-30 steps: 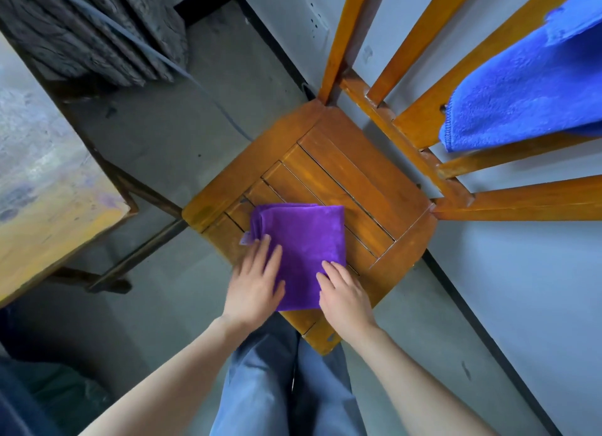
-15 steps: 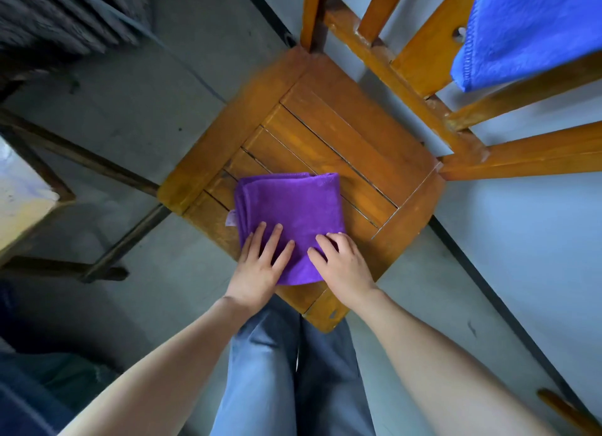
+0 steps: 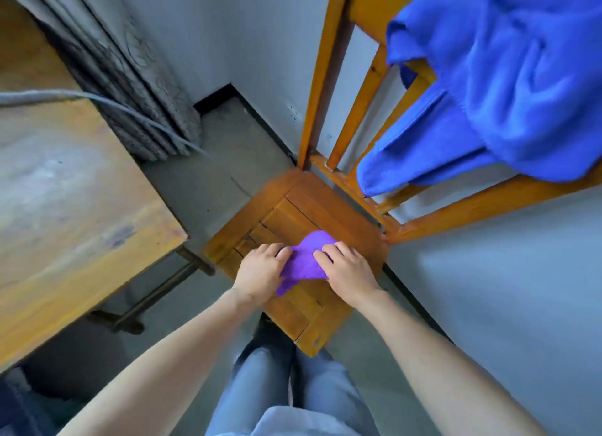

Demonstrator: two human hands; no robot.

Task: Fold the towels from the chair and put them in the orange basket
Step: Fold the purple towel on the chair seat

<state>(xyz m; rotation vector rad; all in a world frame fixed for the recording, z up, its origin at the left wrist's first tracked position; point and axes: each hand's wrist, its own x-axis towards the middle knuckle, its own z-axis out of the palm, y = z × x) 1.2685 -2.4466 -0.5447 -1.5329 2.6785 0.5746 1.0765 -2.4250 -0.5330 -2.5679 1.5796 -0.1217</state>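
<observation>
no writing, label, brand or number can be read anywhere in this view: none on the purple towel (image 3: 305, 263), the blue towel (image 3: 508, 90), the wooden chair (image 3: 325, 207) or the desk (image 3: 65, 191).
</observation>
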